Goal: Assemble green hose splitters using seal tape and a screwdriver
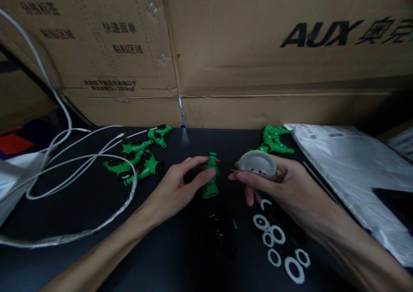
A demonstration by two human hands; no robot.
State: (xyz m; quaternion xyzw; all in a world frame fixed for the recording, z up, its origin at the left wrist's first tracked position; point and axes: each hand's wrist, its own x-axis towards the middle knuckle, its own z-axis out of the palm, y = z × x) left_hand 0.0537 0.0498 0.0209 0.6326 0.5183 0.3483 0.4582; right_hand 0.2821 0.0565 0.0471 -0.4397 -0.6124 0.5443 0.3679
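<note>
Between the thumb and fingers of my left hand is a green plastic hose connector, held nearly upright with its wider end down. My right hand grips a round pin-back badge, its grey back turned towards me. The badge's thin pin points left, towards the connector, with a gap between them. White ring washers, several of them, lie below my right hand. In front of both hands is a dark patch of small black parts and thin metal pins, too dim to make out fully.
Several green hose fittings with black parts lie at left, beside looping white cables. More green fittings are behind my right hand. A plastic-wrapped package lies at right. Large cardboard boxes wall off the black table's back.
</note>
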